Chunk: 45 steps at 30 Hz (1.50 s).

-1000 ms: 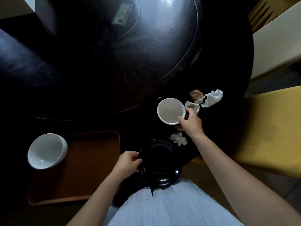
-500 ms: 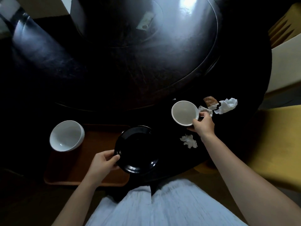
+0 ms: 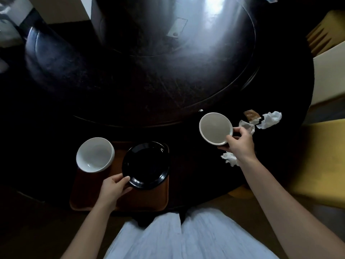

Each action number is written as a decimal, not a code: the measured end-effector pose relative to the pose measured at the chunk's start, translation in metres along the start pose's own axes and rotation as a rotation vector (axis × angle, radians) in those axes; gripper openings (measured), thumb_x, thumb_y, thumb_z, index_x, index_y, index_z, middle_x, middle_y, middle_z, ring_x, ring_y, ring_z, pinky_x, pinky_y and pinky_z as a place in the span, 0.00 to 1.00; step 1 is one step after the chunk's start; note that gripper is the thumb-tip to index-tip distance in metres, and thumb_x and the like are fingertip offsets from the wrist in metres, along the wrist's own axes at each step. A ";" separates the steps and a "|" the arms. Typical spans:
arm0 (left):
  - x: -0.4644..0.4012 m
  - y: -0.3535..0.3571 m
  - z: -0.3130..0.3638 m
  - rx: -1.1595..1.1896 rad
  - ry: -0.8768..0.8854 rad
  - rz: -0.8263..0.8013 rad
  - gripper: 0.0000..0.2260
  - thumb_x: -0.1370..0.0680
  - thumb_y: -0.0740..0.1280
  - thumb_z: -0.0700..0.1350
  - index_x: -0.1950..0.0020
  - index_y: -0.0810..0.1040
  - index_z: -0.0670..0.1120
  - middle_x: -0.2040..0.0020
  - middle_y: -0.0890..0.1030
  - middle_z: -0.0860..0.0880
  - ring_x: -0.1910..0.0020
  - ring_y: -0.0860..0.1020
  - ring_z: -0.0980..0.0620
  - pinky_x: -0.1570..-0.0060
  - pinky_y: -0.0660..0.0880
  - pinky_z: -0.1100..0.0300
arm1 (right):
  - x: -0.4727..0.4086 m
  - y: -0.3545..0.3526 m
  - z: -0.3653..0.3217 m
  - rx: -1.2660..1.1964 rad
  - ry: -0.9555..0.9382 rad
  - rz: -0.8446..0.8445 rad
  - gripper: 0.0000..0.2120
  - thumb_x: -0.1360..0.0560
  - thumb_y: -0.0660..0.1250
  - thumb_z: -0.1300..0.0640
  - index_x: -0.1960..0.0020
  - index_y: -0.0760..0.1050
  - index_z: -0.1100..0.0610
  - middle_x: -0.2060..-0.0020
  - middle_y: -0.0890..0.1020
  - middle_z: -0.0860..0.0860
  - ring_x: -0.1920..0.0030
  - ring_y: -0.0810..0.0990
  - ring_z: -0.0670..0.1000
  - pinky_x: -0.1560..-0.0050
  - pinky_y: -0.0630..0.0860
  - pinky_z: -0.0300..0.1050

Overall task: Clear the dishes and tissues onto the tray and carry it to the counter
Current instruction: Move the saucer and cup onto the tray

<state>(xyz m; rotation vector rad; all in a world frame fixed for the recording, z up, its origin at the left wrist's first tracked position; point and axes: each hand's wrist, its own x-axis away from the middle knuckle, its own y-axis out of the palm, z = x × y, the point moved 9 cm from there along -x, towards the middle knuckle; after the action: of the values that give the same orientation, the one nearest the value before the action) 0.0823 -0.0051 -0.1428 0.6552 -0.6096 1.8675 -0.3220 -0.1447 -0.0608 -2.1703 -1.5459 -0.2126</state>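
Two white bowls (image 3: 95, 155) (image 3: 216, 128), one black plate (image 3: 146, 165), three tissues (image 3: 269, 120) (image 3: 247, 126) (image 3: 230, 158), one tray (image 3: 149, 201).

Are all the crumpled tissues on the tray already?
No, the crumpled tissues lie on the dark table, right of the tray.

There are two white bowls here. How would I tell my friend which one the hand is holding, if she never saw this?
Start at the big round dark table and go to its near right edge, by the crumpled tissues. The right hand pinches the rim of a white bowl there. The other white bowl sits on the brown tray beside the black plate, with no hand on it.
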 end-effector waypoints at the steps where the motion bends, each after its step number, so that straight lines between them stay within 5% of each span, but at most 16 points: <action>1: -0.003 -0.001 0.000 0.000 -0.005 -0.001 0.07 0.24 0.63 0.34 0.50 0.78 0.40 0.57 0.81 0.44 0.57 0.78 0.51 0.72 0.77 0.68 | 0.008 0.006 -0.003 -0.018 -0.005 -0.012 0.08 0.28 0.62 0.69 0.53 0.71 0.59 0.60 0.77 0.53 0.57 0.80 0.53 0.66 0.83 0.50; 8: -0.022 -0.007 0.002 -0.073 0.007 -0.030 0.09 0.24 0.63 0.34 0.45 0.77 0.35 0.55 0.80 0.43 0.56 0.78 0.48 0.72 0.77 0.68 | 0.053 0.050 -0.012 -0.057 -0.024 -0.110 0.10 0.27 0.64 0.69 0.49 0.72 0.57 0.58 0.81 0.56 0.56 0.82 0.51 0.65 0.83 0.46; 14: -0.025 -0.015 0.003 0.008 0.016 0.001 0.15 0.25 0.67 0.38 0.40 0.74 0.36 0.51 0.80 0.41 0.52 0.79 0.47 0.68 0.79 0.63 | 0.076 0.079 -0.015 -0.015 -0.075 -0.158 0.17 0.29 0.63 0.69 0.56 0.74 0.47 0.60 0.83 0.56 0.59 0.84 0.50 0.67 0.81 0.42; 18: -0.021 -0.017 -0.008 0.022 -0.075 -0.063 0.18 0.25 0.67 0.38 0.37 0.69 0.37 0.51 0.80 0.39 0.61 0.82 0.47 0.71 0.78 0.64 | 0.083 0.097 -0.013 0.053 -0.101 -0.209 0.15 0.28 0.63 0.68 0.52 0.75 0.48 0.59 0.83 0.57 0.56 0.84 0.52 0.62 0.83 0.49; 24: -0.016 -0.014 -0.009 0.039 -0.069 -0.113 0.06 0.25 0.64 0.34 0.49 0.71 0.40 0.60 0.80 0.40 0.71 0.83 0.52 0.72 0.78 0.66 | 0.091 0.140 -0.012 0.193 -0.127 -0.342 0.16 0.27 0.62 0.67 0.49 0.77 0.46 0.58 0.84 0.54 0.58 0.84 0.51 0.62 0.83 0.49; 28: -0.018 -0.013 -0.007 0.050 -0.071 -0.125 0.03 0.25 0.64 0.33 0.53 0.73 0.40 0.62 0.80 0.41 0.73 0.82 0.53 0.72 0.77 0.67 | 0.095 0.172 -0.001 0.342 -0.125 -0.376 0.15 0.28 0.63 0.66 0.46 0.78 0.51 0.61 0.82 0.52 0.62 0.84 0.48 0.66 0.83 0.44; 33: -0.017 -0.015 -0.007 0.048 -0.074 -0.123 0.05 0.25 0.65 0.34 0.58 0.74 0.43 0.63 0.81 0.43 0.71 0.82 0.53 0.71 0.77 0.66 | 0.103 0.192 0.011 0.488 -0.124 -0.394 0.16 0.27 0.63 0.63 0.43 0.76 0.49 0.61 0.83 0.51 0.63 0.84 0.50 0.62 0.84 0.52; 41: -0.018 -0.015 -0.005 0.063 -0.092 -0.132 0.05 0.25 0.65 0.33 0.57 0.73 0.42 0.64 0.81 0.43 0.73 0.82 0.53 0.72 0.77 0.66 | 0.117 0.204 -0.007 0.795 -0.306 -0.330 0.19 0.26 0.63 0.55 0.35 0.69 0.50 0.45 0.81 0.53 0.48 0.81 0.54 0.53 0.80 0.52; 45: -0.017 -0.017 -0.005 0.072 -0.092 -0.120 0.06 0.25 0.65 0.33 0.59 0.74 0.43 0.69 0.82 0.47 0.73 0.82 0.53 0.71 0.78 0.66 | 0.141 0.226 -0.012 1.025 -0.531 -0.451 0.47 0.36 0.69 0.37 0.26 0.46 0.44 0.25 0.54 0.51 0.27 0.57 0.54 0.38 0.70 0.57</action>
<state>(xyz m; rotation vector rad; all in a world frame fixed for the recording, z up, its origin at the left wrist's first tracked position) 0.1023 -0.0068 -0.1563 0.8111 -0.5511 1.7615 -0.0616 -0.0887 -0.0597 -1.0863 -1.8111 0.8926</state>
